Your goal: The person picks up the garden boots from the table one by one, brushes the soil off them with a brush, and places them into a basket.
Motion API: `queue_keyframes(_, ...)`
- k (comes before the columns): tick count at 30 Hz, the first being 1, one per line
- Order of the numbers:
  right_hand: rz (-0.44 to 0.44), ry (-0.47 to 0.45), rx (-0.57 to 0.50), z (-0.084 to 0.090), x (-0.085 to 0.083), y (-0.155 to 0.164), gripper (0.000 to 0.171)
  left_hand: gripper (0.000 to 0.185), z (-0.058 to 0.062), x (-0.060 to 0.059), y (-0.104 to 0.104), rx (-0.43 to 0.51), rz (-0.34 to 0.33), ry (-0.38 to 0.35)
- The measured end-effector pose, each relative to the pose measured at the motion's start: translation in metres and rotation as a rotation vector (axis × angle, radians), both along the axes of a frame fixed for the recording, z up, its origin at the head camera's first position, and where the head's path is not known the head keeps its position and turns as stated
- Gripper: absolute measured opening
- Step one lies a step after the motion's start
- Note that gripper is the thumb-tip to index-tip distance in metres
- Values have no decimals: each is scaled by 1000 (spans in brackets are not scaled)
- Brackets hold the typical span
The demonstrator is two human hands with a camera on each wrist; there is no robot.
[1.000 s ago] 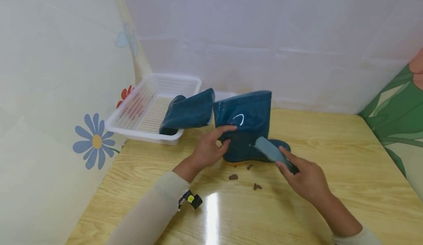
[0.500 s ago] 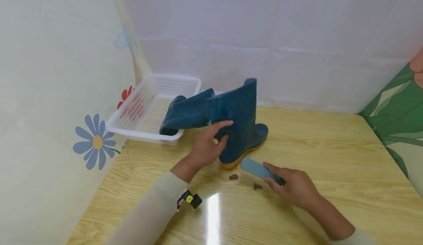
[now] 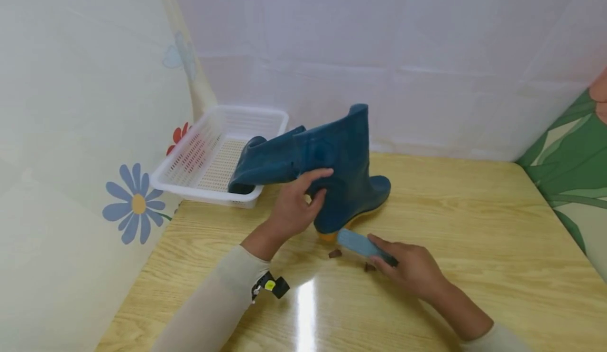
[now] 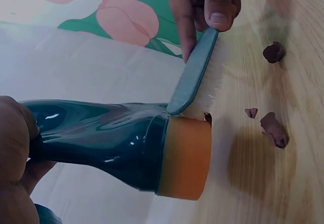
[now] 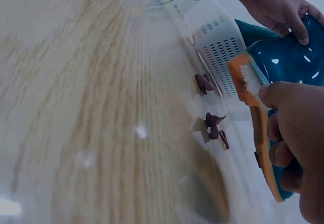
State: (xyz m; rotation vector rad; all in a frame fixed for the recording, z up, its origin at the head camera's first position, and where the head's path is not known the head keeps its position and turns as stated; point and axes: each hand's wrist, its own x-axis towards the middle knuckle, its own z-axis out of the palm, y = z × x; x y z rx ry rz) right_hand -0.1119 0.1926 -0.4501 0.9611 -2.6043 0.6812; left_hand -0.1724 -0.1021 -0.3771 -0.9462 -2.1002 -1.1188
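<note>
My left hand point(image 3: 291, 212) grips a dark blue-green rubber boot point(image 3: 348, 167) around the back of its shaft, thumb toward me. The boot stands tilted, opening up, toe pointing away to the right. My right hand point(image 3: 414, 267) pinches the handle end of a grey-blue brush point(image 3: 358, 242) low in front of the boot. In the left wrist view, the brush's white bristles point(image 4: 215, 82) face the table side, its tip right at the orange heel point(image 4: 186, 158). The right wrist view shows the bristles lying against the orange sole point(image 5: 260, 138) near the heel. A small dark bit clings to the sole.
Brown crumbly lumps point(image 4: 276, 130) lie on the wood-grain table point(image 3: 474, 225) below the boot. A white perforated basket point(image 3: 163, 181) stands at the back left, with a second boot point(image 3: 265, 157) leaning out over its rim behind the held one. Fabric-covered walls border the table.
The boot has turned and tilted, so its toe points farther away and the orange sole edge shows. The brush has moved down and left from the boot's side to its heel.
</note>
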Motion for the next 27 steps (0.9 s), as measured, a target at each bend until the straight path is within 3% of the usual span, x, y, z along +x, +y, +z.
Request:
queue_keyframes(9,7,-61,71,0,3,2,47,45,12,0,0,7,21,63)
queue_keyframes(16,-4,-20,36,4,2,5,50,45,13,-1,-2,-1,12,72)
queue_keyframes(27,-104,-73,52,2,6,17,48,45,28,0,-6,-5,23,97)
